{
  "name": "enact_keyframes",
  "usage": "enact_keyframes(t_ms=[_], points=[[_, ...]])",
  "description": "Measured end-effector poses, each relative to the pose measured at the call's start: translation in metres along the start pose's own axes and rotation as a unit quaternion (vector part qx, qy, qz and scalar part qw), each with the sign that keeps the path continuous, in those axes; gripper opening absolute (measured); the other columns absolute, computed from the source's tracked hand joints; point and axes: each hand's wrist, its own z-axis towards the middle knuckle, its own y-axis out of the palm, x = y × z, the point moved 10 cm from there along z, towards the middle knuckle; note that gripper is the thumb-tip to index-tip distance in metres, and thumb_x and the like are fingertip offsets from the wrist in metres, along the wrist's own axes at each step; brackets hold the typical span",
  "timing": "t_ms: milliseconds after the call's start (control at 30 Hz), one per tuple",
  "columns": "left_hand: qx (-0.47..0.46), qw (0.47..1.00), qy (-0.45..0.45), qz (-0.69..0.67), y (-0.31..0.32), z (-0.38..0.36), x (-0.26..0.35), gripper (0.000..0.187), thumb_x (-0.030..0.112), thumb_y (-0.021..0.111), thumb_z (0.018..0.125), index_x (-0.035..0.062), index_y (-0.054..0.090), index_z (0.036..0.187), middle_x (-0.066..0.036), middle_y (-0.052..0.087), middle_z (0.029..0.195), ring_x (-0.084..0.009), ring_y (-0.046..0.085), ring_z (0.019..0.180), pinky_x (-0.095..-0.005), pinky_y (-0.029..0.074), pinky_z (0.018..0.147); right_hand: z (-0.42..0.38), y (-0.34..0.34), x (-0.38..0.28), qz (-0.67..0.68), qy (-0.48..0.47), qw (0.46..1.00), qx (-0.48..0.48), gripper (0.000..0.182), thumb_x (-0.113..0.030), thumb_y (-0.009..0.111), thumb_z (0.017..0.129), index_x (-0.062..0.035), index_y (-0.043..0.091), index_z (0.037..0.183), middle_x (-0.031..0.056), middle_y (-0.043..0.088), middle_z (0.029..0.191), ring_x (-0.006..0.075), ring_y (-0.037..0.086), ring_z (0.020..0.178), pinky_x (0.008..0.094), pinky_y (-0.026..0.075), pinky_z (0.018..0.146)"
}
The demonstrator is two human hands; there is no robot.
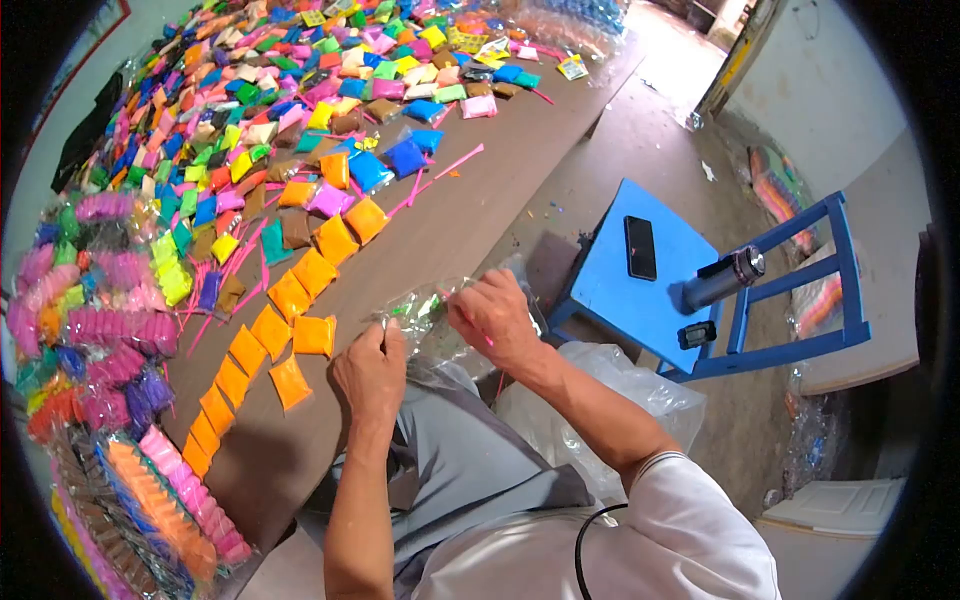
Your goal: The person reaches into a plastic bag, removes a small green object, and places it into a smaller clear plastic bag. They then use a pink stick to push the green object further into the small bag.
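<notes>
Left hand [368,368]: at 7 o'clock of the frame's centre, fingers curled, pinching the near-left edge of the clear bag [430,315]
Right hand [493,318]: just right of centre, fingers bunched together on the bag's right side, gripping the plastic; a thin pink stick [489,341] shows under the palm
Clear bag: crumpled between both hands, held over the table's [470,215] near edge and above the lap; something green and pink shows through it, too small to tell what
Orange packs [292,295]: a line of flat squares at 9 to 10 o'clock of the left hand, lying on the table, the nearest one just beside the hand but apart from it
Mixed packs [300,90]: blue, pink, yellow, green and brown squares cover the table from 10 to 12 o'clock
Pink sticks [445,168]: loose among the packs at 12 o'clock of the hands
Bundles [110,330]: bagged coloured rolls heaped along the table's left end, at 9 o'clock
Big bag [590,390]: clear plastic sack on the floor at 4 o'clock of the right hand
Chair [640,290]: blue, at 3 o'clock, well apart from the hands
Phone [640,247]: black, flat on the chair seat
Flask [725,277]: grey, lying on its side on the seat, right of the phone
</notes>
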Motion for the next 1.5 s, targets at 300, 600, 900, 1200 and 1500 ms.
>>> enact_keyframes(t_ms=[300,600,900,1200,1500], points=[[0.004,1.000,0.006,0.007,0.003,-0.004,-0.001,0.039,0.033,0.055,0.094,0.0006,0.059,0.072,-0.023,0.060,0.068,-0.0450,0.059,0.066,-0.0530,0.043,0.061,0.000,-0.003,-0.011,0.026,-0.028,0.999,-0.024,0.023,-0.005,0.074,0.069,-0.0109,0.051,0.068,0.0025,0.048,0.063,0.0225,0.049,0.067,0.0361,0.037,0.064],[0.020,1.000,0.018,-0.002,0.000,-0.004,0.002,0.037,0.031,0.056,0.094,0.0004,0.058,0.072,-0.023,0.060,0.068,-0.0451,0.058,0.067,-0.0527,0.042,0.060,-0.002,-0.002,-0.011,0.004,-0.049,0.999,0.005,0.024,-0.005,0.072,0.070,-0.0114,0.049,0.067,0.0026,0.048,0.063,0.0218,0.049,0.066,0.0365,0.037,0.064],[0.024,1.000,0.009,-0.002,0.001,-0.002,0.001,0.038,0.032,0.055,0.094,0.0007,0.057,0.072,-0.023,0.060,0.068,-0.0449,0.058,0.067,-0.0531,0.042,0.061,0.009,-0.001,-0.011,0.031,-0.070,0.997,-0.028,0.021,-0.006,0.071,0.068,-0.0109,0.052,0.071,0.0033,0.054,0.068,0.0237,0.054,0.072,0.0369,0.039,0.065],[0.038,0.999,0.017,0.013,0.003,-0.003,0.002,0.034,0.029,0.058,0.093,0.0027,0.057,0.071,-0.020,0.060,0.066,-0.0422,0.059,0.065,-0.0527,0.043,0.059,0.007,-0.002,-0.012,0.057,-0.070,0.996,-0.012,0.023,-0.004,0.072,0.068,-0.0121,0.050,0.068,0.0027,0.049,0.062,0.0236,0.051,0.065,0.0388,0.038,0.062],[0.041,0.999,0.019,0.020,0.002,-0.004,0.003,0.033,0.028,0.059,0.092,0.0030,0.058,0.071,-0.019,0.061,0.067,-0.0412,0.060,0.065,-0.0517,0.044,0.060,0.007,0.015,0.003,0.078,-0.040,0.992,-0.091,0.017,-0.003,0.073,0.069,-0.0092,0.058,0.076,0.0053,0.058,0.070,0.0268,0.057,0.072,0.0393,0.042,0.066]])
